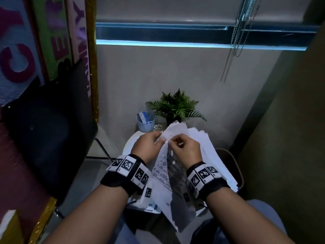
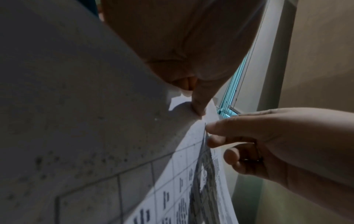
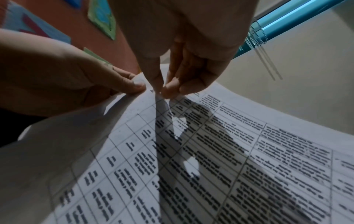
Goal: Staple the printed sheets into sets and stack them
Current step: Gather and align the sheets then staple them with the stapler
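Printed sheets [image 1: 165,170] with a ruled table of text hang tilted in front of me, above a loose pile of white paper [image 1: 209,147]. My left hand [image 1: 160,140] pinches the sheets' top corner between thumb and finger; in the left wrist view the left hand [image 2: 198,111] nips the paper's tip. My right hand [image 1: 171,143] pinches the same top edge just beside it. In the right wrist view the right hand [image 3: 162,90] holds the corner of the printed sheets [image 3: 220,159], and the left hand [image 3: 134,86] lies next to it. No stapler shows.
The pile lies on a small round white table [image 1: 129,144]. A potted fern [image 1: 175,106] and a blue cup [image 1: 146,123] stand at its far side by the wall. A black chair [image 1: 49,129] is at the left, a brown seat [image 1: 234,161] at the right.
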